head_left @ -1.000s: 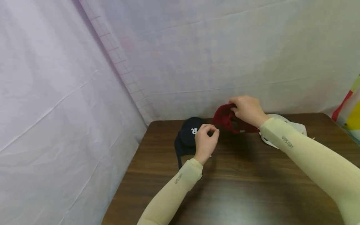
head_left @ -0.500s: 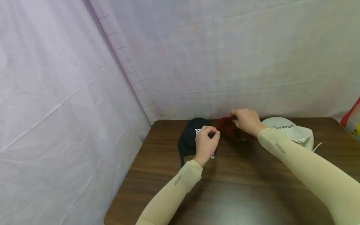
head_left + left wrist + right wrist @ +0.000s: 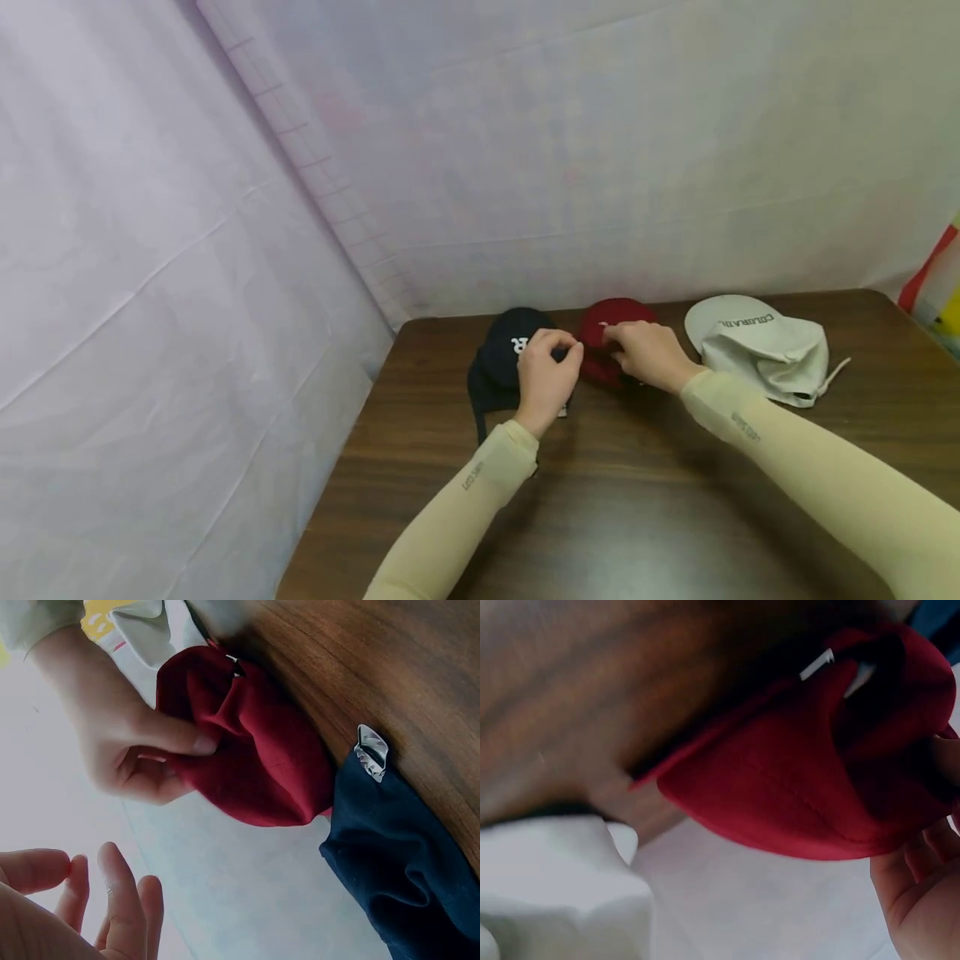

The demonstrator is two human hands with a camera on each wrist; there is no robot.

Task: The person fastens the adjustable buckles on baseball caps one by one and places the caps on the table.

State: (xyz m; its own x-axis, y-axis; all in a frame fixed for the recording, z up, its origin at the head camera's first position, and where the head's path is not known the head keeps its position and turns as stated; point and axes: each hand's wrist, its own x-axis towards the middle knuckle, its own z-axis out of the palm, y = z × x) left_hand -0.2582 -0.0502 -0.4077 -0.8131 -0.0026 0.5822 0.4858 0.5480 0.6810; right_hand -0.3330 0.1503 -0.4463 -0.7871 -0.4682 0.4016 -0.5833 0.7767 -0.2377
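Observation:
My right hand [image 3: 648, 357] pinches the edge of a dark red cap [image 3: 617, 313], thumb on one side and fingers on the other. In the right wrist view the red cap [image 3: 765, 787] shows its crown and part of its opening. To its left lies a dark navy cap [image 3: 498, 362] with a white letter, partly behind my left hand [image 3: 549, 375]. That left hand hovers in front of it, fingers loosely bent and holding nothing. In the left wrist view the navy cap [image 3: 397, 855] shows a metal strap buckle.
A white cap [image 3: 772, 350] with dark lettering and a loose strap lies on the right of the brown wooden table [image 3: 637, 517]. Behind the table hangs pale cloth [image 3: 562, 167]. Something red and yellow [image 3: 930, 275] stands at the far right.
My right hand has come down with the red cap, whose rounded top now faces up between the other two caps. The white cap is more exposed. My left hand has barely moved.

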